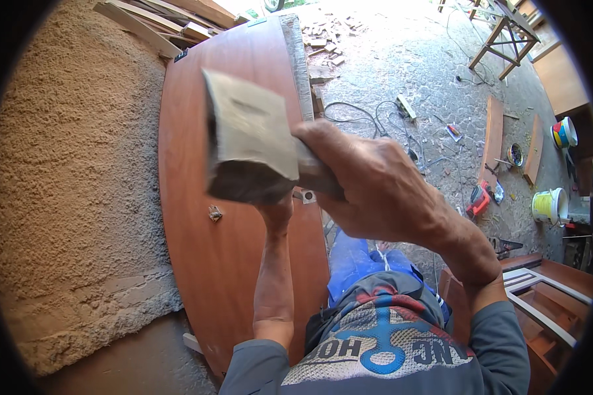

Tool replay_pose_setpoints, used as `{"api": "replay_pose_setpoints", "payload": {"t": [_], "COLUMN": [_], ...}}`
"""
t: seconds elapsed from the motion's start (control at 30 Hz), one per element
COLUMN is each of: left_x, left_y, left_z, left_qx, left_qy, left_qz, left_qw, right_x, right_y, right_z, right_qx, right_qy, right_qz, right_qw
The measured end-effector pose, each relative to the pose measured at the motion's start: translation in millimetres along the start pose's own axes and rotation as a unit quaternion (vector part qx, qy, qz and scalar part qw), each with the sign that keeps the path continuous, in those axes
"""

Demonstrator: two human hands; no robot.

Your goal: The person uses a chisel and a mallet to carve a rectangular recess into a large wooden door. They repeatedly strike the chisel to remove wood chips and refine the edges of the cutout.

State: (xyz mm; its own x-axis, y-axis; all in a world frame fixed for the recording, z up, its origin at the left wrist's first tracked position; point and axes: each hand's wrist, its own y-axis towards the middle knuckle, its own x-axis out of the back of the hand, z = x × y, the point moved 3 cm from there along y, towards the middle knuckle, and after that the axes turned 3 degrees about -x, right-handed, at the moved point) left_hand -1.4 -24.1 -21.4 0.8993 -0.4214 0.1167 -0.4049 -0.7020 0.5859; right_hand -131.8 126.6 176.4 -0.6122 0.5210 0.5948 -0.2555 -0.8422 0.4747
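My right hand (382, 184) is closed around the handle of a mallet (254, 125) with a big blocky wooden head, raised close in front of me and slightly blurred. Beyond it lies a long reddish-brown wooden door panel (244, 283). My left hand (275, 212) is over the door near its right edge; the mallet head covers its fingers, so what they hold cannot be seen. Right beside that hand, a small metal plate with a round hole (308, 196) shows at the door's edge. A little heap of small metal pieces (215, 212) rests on the door's face.
A rough plastered wall (79, 164) runs along the left. Boards (158, 23) are stacked beyond the door. Cables (369, 115), a power strip (406, 106), loose planks (492, 138), a red tool (479, 199), and buckets (549, 205) lie or stand on the floor at right, with a sawhorse (504, 39) farther off.
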Motion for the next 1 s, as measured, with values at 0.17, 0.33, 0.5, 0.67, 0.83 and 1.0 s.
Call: {"api": "replay_pose_setpoints", "payload": {"t": [0.17,0.33,0.5,0.67,0.83,1.0], "left_x": [2.8,-9.7,4.4,-0.9,-3.9,-3.6], "left_y": [-20.4,-17.7,16.5,4.0,25.0,9.8], "left_z": [19.1,-32.2,-8.9,-14.8,-21.9,-16.3], "left_qx": [0.11,-0.081,0.003,0.045,0.124,0.061], "left_qy": [-0.041,0.037,0.064,-0.038,-0.044,-0.039], "left_qz": [0.013,0.008,0.012,-0.021,-0.023,-0.028], "left_qw": [0.993,0.996,0.998,0.998,0.991,0.997], "right_x": [-49.1,-49.0,-52.1,-48.9,-55.3,-55.4], "right_y": [-21.6,-39.6,-64.8,-79.0,-84.4,-84.5], "right_z": [-29.6,-53.8,-58.0,-64.6,-68.0,-65.5], "right_qx": [-0.109,-0.115,-0.145,-0.18,-0.199,-0.206], "right_qy": [-0.189,-0.08,0.012,0.035,0.035,0.033], "right_qz": [0.251,0.216,0.12,0.112,0.14,0.137], "right_qw": [0.943,0.966,0.982,0.977,0.969,0.968]}}
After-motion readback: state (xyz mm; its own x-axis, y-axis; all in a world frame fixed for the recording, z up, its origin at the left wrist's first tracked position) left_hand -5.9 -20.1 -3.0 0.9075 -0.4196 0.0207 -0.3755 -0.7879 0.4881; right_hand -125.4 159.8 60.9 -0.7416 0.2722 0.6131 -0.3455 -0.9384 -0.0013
